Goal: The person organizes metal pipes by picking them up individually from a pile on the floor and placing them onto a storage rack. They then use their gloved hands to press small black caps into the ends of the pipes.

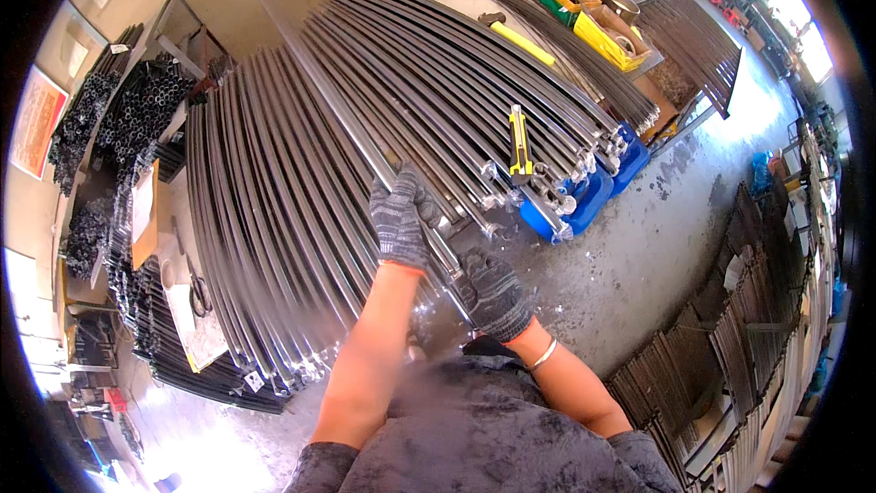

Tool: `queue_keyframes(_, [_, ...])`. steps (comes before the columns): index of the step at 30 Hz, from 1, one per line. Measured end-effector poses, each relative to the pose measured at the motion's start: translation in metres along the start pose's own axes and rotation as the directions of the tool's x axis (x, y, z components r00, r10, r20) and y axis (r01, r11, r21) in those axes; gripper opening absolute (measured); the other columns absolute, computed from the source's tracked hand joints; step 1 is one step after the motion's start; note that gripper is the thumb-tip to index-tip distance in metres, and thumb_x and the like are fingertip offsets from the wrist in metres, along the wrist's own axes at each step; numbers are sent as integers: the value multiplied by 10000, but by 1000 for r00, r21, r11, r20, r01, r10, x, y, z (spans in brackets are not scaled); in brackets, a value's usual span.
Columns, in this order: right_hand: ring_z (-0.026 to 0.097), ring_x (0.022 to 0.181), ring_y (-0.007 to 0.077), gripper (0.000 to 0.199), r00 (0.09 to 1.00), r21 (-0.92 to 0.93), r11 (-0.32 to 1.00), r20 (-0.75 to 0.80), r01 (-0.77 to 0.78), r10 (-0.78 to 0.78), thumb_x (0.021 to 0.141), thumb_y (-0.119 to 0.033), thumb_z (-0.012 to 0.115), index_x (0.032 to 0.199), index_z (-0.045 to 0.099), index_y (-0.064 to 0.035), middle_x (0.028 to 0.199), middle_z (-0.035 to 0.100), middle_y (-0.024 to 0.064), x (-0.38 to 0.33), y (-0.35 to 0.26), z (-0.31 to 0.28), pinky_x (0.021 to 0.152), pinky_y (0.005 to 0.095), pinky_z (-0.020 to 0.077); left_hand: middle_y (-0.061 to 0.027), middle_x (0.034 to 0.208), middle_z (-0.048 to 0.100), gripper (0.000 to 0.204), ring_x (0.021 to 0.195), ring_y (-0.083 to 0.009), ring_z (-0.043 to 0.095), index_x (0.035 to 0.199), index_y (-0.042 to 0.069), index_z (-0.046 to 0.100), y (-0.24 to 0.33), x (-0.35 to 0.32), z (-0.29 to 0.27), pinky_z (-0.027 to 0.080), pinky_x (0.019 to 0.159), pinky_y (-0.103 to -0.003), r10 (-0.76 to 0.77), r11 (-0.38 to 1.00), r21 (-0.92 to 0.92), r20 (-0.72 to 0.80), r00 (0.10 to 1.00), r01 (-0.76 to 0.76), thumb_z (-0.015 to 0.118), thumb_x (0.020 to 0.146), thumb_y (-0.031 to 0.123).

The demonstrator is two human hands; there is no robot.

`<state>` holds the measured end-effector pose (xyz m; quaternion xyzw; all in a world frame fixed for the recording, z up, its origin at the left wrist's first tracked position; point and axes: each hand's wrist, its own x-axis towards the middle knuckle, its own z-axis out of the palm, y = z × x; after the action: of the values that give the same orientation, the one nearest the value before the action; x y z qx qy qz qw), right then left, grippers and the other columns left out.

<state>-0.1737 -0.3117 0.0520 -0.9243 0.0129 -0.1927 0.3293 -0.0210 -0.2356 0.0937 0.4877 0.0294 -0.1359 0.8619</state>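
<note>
Diagonally, metal tube (338, 105) within left hand (400, 215).

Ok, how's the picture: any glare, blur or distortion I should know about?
Head view: glare bleaches the window and the floor at lower left; head view: fisheye bows the long metal tubes, corners black; head view: hazy smudge softens the left forearm, but left hand and right hand look fairly clear.

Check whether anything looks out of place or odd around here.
A yellow utility knife lies loose on the metal tubes near their ends, where a loose cutter seems out of place. Dark patches mark the floor; I can't tell whether they're wet. The slanted tube is simply the one in your left hand.
</note>
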Motion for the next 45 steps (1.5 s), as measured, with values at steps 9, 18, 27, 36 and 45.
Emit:
queue_keyframes(9, [572,690,317,117,974,505,853,228,-135,20,852,-111,571,922,620,-30,777,606,139,-1,-61,-49,656,387,466,-14,556,474,140,383,-125,450,895,67,480,23,38,-46,401,328,-278,269,859,493,-200,942,-140,594,857,139])
queue_keyframes(18, [508,1124,314,492,885,-409,905,369,-120,284,791,-157,565,1274,480,-127,1266,502,155,-59,104,-48,925,399,430,-140,1005,551,596,897,-259,567,1333,33,350,-9,21,-88,470,851,-338,652,402,876,-69,755,-267,600,792,56])
queue_keyframes(27, [573,1008,314,333,976,-672,723,217,157,-11,829,-171,474,1143,577,-134,1084,595,155,33,119,33,908,492,402,-208,1374,334,485,1263,-332,374,1265,55,481,-56,-2,-86,355,1031,-322,403,362,921,-13,915,-146,597,794,72])
queue_keyframes(36, [592,833,342,241,999,138,990,41,-39,34,809,-118,580,1025,601,-12,892,618,191,2,5,-2,750,406,476,-45,712,561,165,606,-177,543,872,81,564,-21,14,-27,463,535,-326,-425,904,-82,-59,903,420,574,880,245])
queue_keyframes(45, [583,906,358,291,942,306,940,334,-148,39,793,-92,612,1061,585,17,972,617,198,-4,-43,-57,813,401,465,-8,546,460,59,368,-108,436,902,76,471,6,25,-10,375,315,-248,146,906,412,-94,985,-95,520,877,97])
